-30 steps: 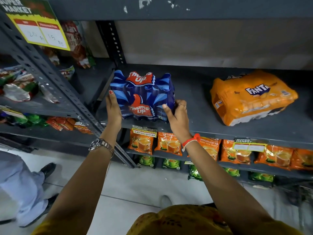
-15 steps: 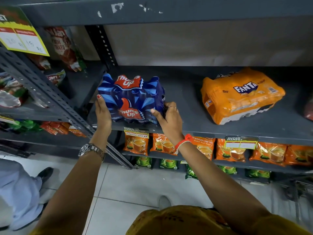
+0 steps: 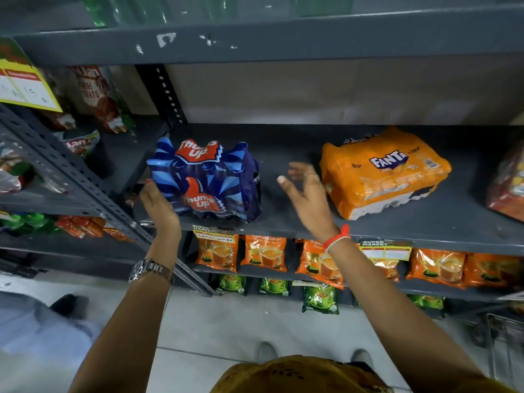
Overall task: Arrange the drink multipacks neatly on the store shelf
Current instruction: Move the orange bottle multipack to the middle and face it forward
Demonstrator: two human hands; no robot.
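Note:
A blue Thums Up multipack [image 3: 207,180] stands at the left end of the dark grey shelf [image 3: 283,228], near its front edge. My left hand [image 3: 158,207] lies flat against the pack's lower left side, fingers apart. My right hand [image 3: 306,194] hovers open over bare shelf between the two packs, touching neither. An orange Fanta multipack [image 3: 382,171] lies skewed to the right, one corner turned toward the front. A reddish pack [image 3: 507,185] is cut off at the right edge.
Orange tea pouches [image 3: 263,255] hang on the shelf below, green pouches [image 3: 320,297] under those. A perforated upright [image 3: 167,95] bounds the shelf's left end, with snack bags beyond. A person's leg and shoe [image 3: 65,304] stand on the floor at left.
My right hand let go of the Thums Up pack and moved right toward the Fanta pack. The blue pack now rests on the shelf, and my left hand has slackened against it.

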